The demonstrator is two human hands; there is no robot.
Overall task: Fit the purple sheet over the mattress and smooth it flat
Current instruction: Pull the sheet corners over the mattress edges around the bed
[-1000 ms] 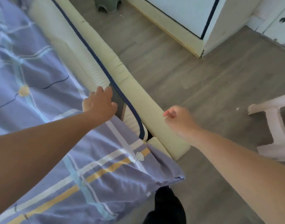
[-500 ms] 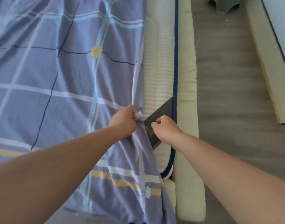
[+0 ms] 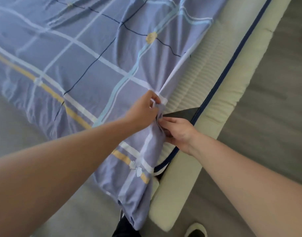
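The purple sheet (image 3: 81, 53) lies wrinkled over most of the mattress (image 3: 195, 86), its side edge not yet tucked, where the left hand (image 3: 143, 108) and right hand (image 3: 180, 132) pinch the bunched hem, apparently beside a dark strap (image 3: 182, 113), so fitting and smoothing remain.

The purple sheet (image 3: 95, 65) lay wrinkled across the mattress (image 3: 194, 86), stopping short of the mattress's navy-piped edge and leaving a ribbed white strip exposed. Left hand (image 3: 143, 108) and right hand (image 3: 179, 132), close together, pinched the bunched sheet edge beside a dark triangular piece (image 3: 182, 113) on the mattress.
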